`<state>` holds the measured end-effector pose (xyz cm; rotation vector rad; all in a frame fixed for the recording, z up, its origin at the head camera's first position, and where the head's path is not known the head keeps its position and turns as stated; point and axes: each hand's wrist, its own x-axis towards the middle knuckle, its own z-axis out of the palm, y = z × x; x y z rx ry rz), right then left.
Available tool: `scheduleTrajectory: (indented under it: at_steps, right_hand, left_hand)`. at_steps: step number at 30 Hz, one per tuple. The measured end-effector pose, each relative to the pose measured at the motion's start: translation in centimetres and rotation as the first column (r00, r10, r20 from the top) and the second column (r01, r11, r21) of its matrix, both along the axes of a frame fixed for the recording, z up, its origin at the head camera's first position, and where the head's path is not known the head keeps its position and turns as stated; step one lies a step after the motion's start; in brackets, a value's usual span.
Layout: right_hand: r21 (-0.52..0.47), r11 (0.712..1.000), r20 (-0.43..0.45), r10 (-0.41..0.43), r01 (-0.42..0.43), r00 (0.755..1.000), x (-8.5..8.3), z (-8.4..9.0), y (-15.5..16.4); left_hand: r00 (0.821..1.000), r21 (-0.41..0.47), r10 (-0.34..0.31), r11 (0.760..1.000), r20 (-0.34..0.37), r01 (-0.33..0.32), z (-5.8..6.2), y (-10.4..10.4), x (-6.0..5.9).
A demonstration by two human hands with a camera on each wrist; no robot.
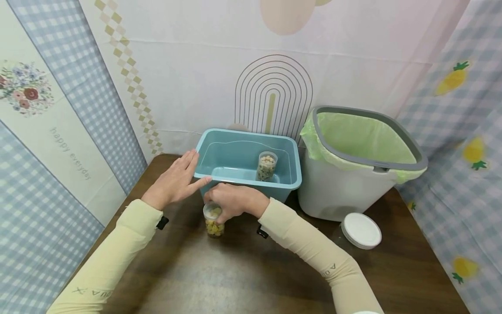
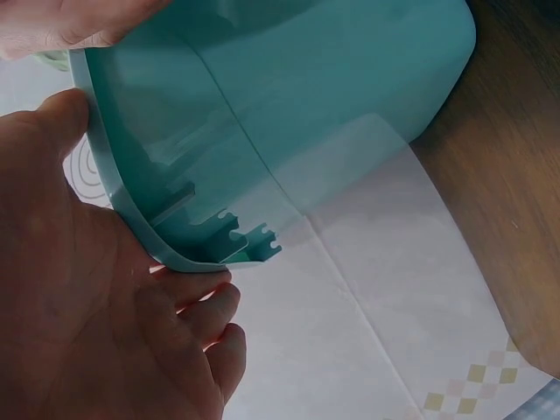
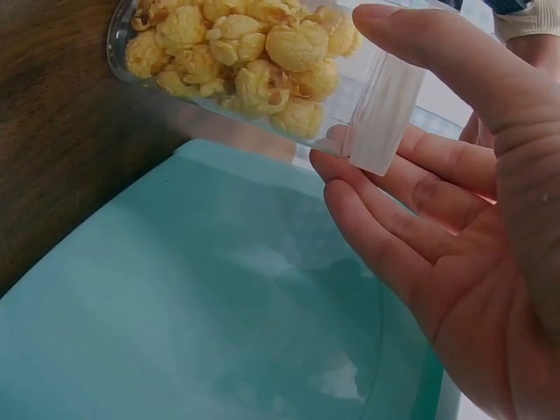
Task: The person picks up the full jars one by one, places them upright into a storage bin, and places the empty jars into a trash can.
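A clear cup of yellow popcorn (image 1: 214, 222) stands on the brown table (image 1: 243, 279) just in front of a teal plastic bin (image 1: 290, 150). My right hand (image 1: 219, 205) grips the cup from above around its rim; in the right wrist view the cup (image 3: 236, 52) sits between thumb and fingers (image 3: 394, 201). My left hand (image 1: 196, 168) lies flat against the bin's left front corner with straight fingers. Seen from the left wrist, its palm (image 2: 96, 297) touches the bin's rim (image 2: 166, 249). A second filled cup (image 1: 266, 165) stands upright inside the bin.
A white waste bin with a grey rim and green liner (image 1: 361, 161) stands right of the teal bin. A white round lid (image 1: 361, 230) lies on the table before it. Patterned cloth walls close in the back and both sides.
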<state>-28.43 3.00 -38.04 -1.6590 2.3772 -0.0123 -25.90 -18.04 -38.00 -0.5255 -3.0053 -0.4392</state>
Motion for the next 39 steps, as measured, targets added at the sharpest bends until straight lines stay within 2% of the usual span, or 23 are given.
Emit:
scheduleTrajectory:
  at_steps: [10, 20, 24, 32, 39]
  right_hand:
    - [0.002, 1.000, -0.018, 0.015, -0.015, 1.000, 0.0, 0.4, 0.3]
    - [0.018, 0.999, 0.005, 0.038, -0.038, 0.999, 0.5, 1.9, 1.0]
    - [0.030, 0.999, 0.041, 0.038, -0.039, 0.998, 0.7, 2.6, 1.5]
    - [0.083, 0.996, 0.100, -0.023, 0.014, 0.995, 1.2, 4.6, 2.5]
    - [0.076, 0.996, 0.140, -0.060, 0.049, 0.988, 1.4, 6.9, 3.2]
  left_hand:
    - [1.000, 0.002, 0.001, 1.000, -0.001, -0.001, -0.1, 0.1, 0.1]
    - [1.000, -0.001, 0.009, 1.000, 0.006, -0.009, 0.0, 0.0, -0.1]
    - [1.000, 0.006, 0.011, 1.000, 0.005, -0.011, -0.1, -0.1, -0.1]
    - [1.000, 0.013, 0.009, 1.000, 0.010, -0.009, -0.1, 0.0, -0.1]
    - [1.000, -0.008, 0.016, 1.000, 0.025, -0.015, 0.0, 0.1, -0.1]
